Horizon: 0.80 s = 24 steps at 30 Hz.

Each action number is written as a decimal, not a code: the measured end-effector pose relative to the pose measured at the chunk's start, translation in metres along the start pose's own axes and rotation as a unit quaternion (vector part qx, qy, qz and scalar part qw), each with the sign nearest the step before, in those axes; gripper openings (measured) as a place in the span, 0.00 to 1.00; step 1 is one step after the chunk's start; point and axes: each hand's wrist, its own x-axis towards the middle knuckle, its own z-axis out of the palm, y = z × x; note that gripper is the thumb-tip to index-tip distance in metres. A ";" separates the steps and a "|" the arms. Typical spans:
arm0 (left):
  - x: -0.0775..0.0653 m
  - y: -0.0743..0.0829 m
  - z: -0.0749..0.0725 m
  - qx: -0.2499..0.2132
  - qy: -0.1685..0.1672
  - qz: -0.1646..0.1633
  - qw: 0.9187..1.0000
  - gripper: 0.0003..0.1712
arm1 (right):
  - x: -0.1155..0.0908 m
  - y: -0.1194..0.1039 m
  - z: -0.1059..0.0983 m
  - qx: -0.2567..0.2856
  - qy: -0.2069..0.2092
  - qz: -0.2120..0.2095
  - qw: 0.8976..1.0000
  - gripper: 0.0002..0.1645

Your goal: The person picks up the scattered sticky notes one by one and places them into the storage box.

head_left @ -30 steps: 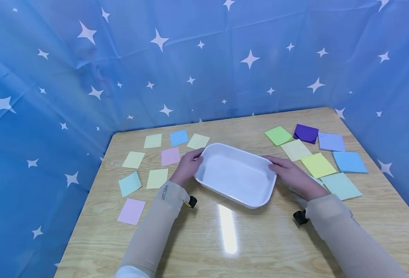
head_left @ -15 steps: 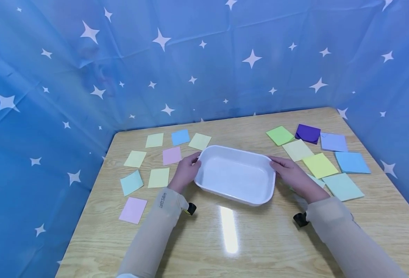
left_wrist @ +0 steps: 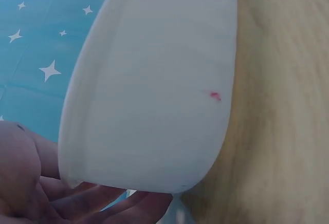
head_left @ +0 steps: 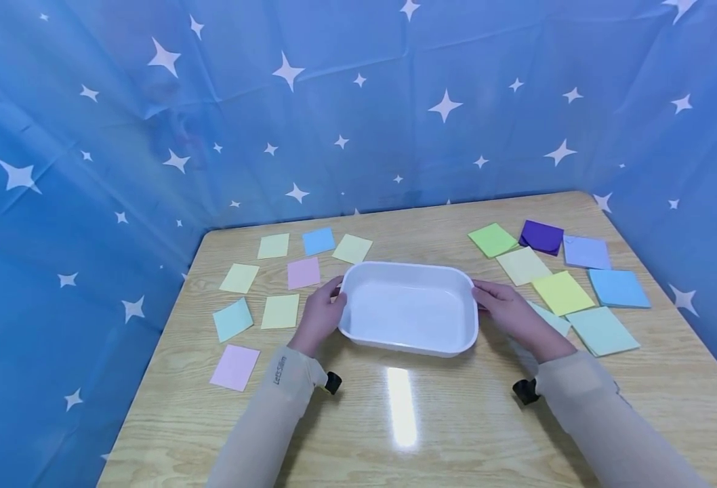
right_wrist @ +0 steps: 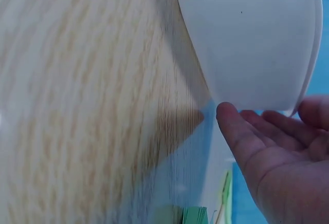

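Note:
A white rectangular tub point(head_left: 408, 308) with rounded corners lies near the middle of the table, nothing in it. My left hand point(head_left: 320, 313) grips its left end, thumb by the rim and fingers against the outer wall. At the opposite end my right hand point(head_left: 511, 310) holds it the same way. In the left wrist view, the tub's side wall point(left_wrist: 149, 90) bears a small red mark, and the fingers point(left_wrist: 77, 203) reach along the end wall. The right wrist view has fingertips point(right_wrist: 226, 112) against the end wall and the thumb near the rim.
Several loose paper squares, among them a pink one point(head_left: 235, 368) and a teal one point(head_left: 233, 320), lie left on the wooden table point(head_left: 456, 434). Thicker coloured pads, such as a yellow one point(head_left: 562, 293) and a purple one point(head_left: 541, 237), sit right. A starry blue curtain point(head_left: 358, 102) hangs behind.
The tub has turned from a slant to nearly square with the table's far edge, its left end moving nearer and its right end slightly back. Both hands kept their grip on it.

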 end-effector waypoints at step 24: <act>-0.028 -0.009 0.008 0.008 0.004 0.050 0.999 0.28 | 0.008 -0.002 -0.001 -0.007 0.014 0.016 1.000 0.35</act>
